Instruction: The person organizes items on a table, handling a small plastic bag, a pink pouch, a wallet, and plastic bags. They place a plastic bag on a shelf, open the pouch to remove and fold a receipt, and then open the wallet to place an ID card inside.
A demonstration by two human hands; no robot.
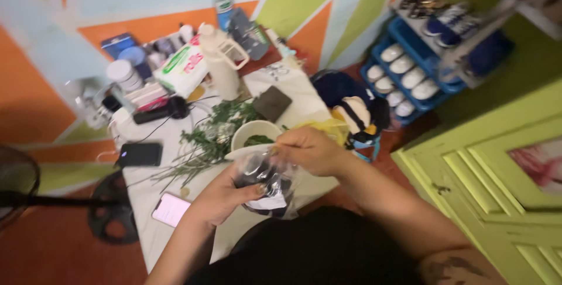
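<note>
My left hand (225, 196) cups from below a clear plastic bag (266, 184) with dark contents and a white label. My right hand (307, 149) pinches the top of the same bag from above. Both hands hover over the near edge of a white-covered table (146, 220). Just behind the bag stands a white bowl (253, 130) holding green leaves. A heap of green leafy stems (208, 138) lies to the bowl's left.
A phone with a lit pink screen (171, 209) and a black device (139, 154) lie on the table's left. Bottles, a white jug (221, 62) and packets crowd the back. A blue shoe rack (410, 68) stands right, a green door (497, 185) nearer, a fan (17, 185) left.
</note>
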